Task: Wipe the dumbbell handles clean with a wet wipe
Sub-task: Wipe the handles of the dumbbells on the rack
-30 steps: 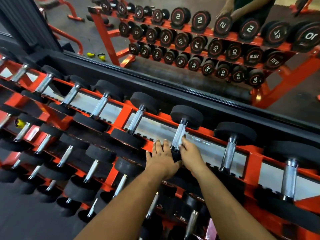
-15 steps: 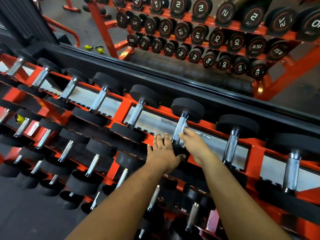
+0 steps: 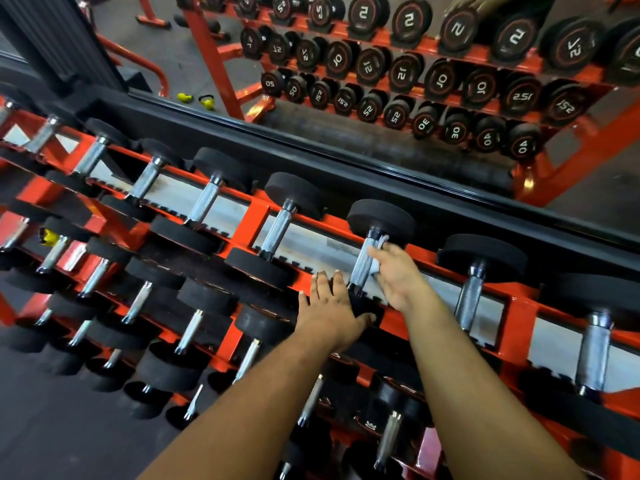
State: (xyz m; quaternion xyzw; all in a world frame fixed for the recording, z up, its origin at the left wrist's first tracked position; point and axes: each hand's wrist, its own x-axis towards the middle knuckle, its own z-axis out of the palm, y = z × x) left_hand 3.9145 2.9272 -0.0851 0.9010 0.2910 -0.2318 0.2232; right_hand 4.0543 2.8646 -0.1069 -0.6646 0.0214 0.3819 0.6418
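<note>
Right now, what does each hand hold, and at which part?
The right hand holds a wet wipe against the dumbbell handle, near its far end. The left hand holds nothing, resting on the near weight head.

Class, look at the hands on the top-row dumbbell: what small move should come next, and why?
Probably draw the wet wipe down the handle: the right hand holds it near the far end, leaving bare metal below, while the left hand steadies the near head.

Orange rack, blk dumbbell heads, knurled silver handle, pale wipe.
</note>
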